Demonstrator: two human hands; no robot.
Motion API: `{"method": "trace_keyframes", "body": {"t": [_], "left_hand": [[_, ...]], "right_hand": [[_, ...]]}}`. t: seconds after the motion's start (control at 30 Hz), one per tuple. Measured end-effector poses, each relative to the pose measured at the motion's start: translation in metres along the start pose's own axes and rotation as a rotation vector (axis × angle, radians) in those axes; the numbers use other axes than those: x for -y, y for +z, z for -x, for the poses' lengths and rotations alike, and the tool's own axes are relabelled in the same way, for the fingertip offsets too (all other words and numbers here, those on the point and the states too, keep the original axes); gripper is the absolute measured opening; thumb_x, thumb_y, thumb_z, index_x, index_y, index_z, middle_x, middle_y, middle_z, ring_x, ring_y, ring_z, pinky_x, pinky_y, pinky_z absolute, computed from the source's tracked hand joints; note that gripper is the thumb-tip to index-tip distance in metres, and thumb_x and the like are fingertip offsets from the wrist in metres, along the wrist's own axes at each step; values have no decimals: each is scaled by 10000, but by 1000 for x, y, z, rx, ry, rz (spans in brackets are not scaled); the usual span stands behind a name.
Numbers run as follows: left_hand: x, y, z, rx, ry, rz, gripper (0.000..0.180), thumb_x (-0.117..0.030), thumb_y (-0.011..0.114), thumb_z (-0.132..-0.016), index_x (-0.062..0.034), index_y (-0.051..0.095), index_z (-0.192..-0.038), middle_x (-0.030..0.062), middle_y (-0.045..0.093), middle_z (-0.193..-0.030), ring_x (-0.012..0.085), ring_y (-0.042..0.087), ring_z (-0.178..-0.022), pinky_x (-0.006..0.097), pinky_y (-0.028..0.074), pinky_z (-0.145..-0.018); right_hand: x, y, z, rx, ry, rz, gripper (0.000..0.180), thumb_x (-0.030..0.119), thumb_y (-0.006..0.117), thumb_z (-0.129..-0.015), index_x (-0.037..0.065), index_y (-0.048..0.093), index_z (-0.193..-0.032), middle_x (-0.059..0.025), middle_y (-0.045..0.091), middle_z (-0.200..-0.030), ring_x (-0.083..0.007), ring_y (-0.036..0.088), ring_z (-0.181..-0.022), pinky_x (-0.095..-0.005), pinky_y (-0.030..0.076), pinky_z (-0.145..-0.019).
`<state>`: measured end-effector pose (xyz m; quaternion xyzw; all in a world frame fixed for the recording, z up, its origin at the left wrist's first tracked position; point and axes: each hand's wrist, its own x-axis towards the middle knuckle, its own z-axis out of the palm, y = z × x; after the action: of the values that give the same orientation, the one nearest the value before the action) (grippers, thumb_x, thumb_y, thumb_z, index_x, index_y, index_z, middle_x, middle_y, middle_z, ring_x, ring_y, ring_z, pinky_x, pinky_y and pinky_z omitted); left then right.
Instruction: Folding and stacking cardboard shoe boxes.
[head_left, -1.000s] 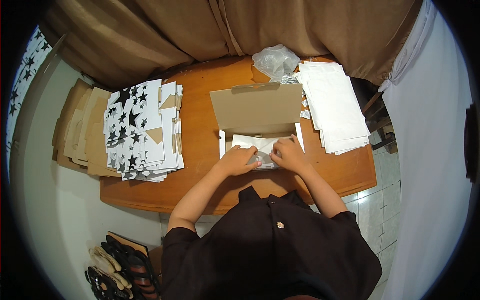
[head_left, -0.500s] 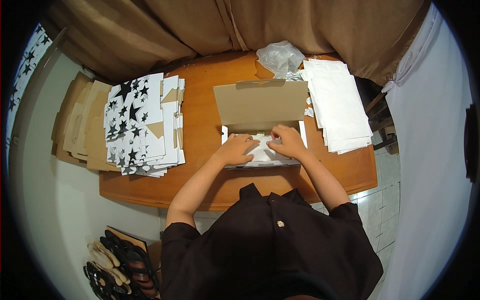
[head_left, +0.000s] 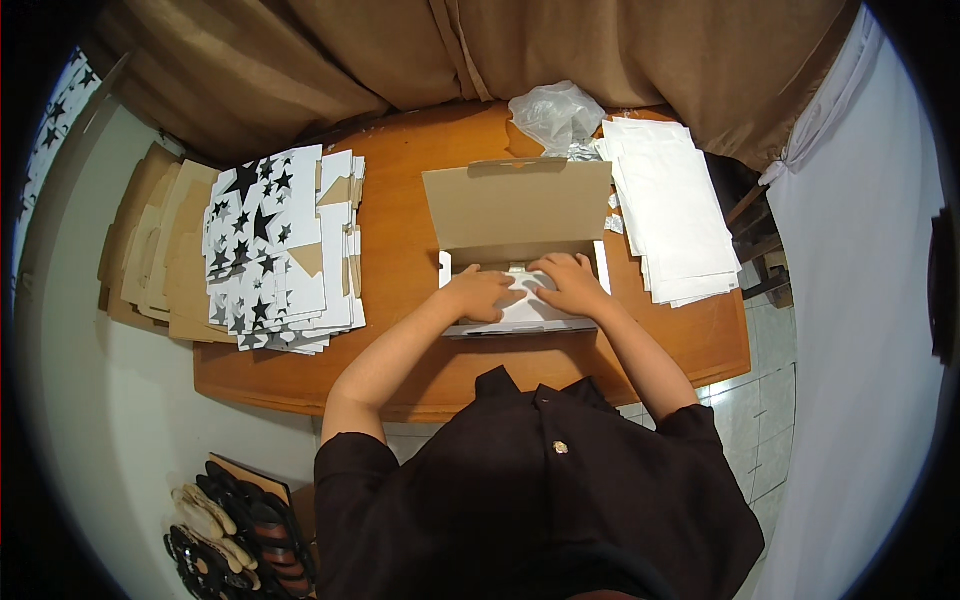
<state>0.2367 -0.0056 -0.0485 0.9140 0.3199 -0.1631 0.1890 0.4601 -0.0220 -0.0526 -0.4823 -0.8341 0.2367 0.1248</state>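
A cardboard box [head_left: 517,205], brown inside and white outside, stands in front of me with its lid raised at the back. White tissue paper [head_left: 527,305] lies inside it; what may be under the paper is hidden. My left hand [head_left: 482,293] rests on the paper in the left half of the box, palm down and fingers stretched. On the right, my right hand [head_left: 570,284] lies over the paper too, its fingers spread toward the middle. Neither hand grips anything that I can see.
At the left is a stack of flat white boxes with black stars [head_left: 265,250], beside brown cardboard sheets [head_left: 190,260]. A pile of white paper sheets [head_left: 675,215] lies at the right, near a clear plastic bag [head_left: 557,112]. Shoes [head_left: 225,530] sit on the floor, lower left.
My right hand has gone from bent, pinched fingers to lying flatter on the paper. The fingers of my left hand have moved slightly farther into the box.
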Motion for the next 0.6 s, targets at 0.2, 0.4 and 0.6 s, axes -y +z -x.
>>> {"method": "trace_keyframes", "body": {"t": [0.2,0.4,0.6], "left_hand": [[11,21,-1,-120,22,119,366,-274,535,-839,-212,592,-1195,93,496,-1317,249,444,-1225,470,342,-990],[-10,-14,47,-432,-93,397,305,-307,531,-860,-111,674,-1045,105,612,-1155,270,537,-1093,429,366,-944],[-36,1,69,-390,-181,399,384,-396,496,-893,-104,648,-1090,96,627,-1114,242,549,-1071,460,294,-1009]], "right_hand": [[-4,36,-33,23,22,279,194,179,535,-802,131,644,-956,-65,659,-865,-249,644,-869,-435,439,-759],[-12,64,-52,17,12,567,172,154,539,-797,148,661,-918,-48,666,-827,-216,659,-732,-389,481,-647],[-8,53,-52,-118,-33,582,123,142,561,-781,132,684,-781,-51,663,-801,-214,648,-703,-372,456,-635]]}}
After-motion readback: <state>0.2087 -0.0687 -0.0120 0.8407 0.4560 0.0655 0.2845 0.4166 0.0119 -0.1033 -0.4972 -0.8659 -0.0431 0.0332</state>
